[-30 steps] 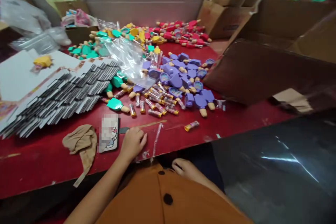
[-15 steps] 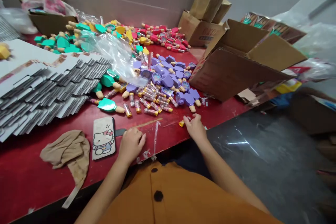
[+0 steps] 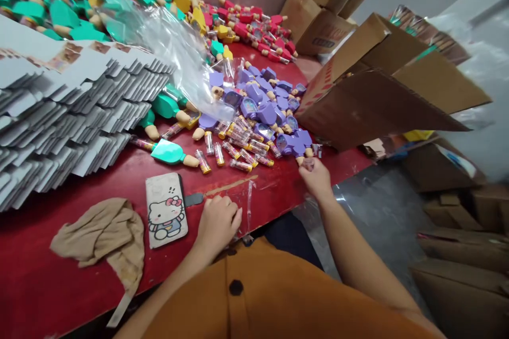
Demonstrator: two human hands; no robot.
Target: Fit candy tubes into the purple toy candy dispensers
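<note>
My left hand (image 3: 218, 222) rests on the red table (image 3: 47, 280) near its front edge, fingers curled under, beside a phone case with a cartoon cat (image 3: 166, 209). A strip of clear film (image 3: 249, 204) lies just right of it. My right hand (image 3: 317, 176) reaches to the near edge of a heap of purple ice-lolly toys (image 3: 264, 111). Its fingertips are pinched on a small clear item that looks like one of the tubes. Several small filled tubes (image 3: 238, 151) lie in front of the heap.
A fanned stack of flat grey-white cartons (image 3: 59, 116) fills the left. A green lolly toy (image 3: 169, 152), a clear plastic bag (image 3: 178, 58) and red toys (image 3: 254, 26) lie behind. A tipped open cardboard box (image 3: 377, 100) stands right. A beige cloth (image 3: 101, 230) lies near left.
My right hand rose from my lap to a loose tube on the table, then moved forward to the purple toys; that tube no longer lies there. My left hand stayed put.
</note>
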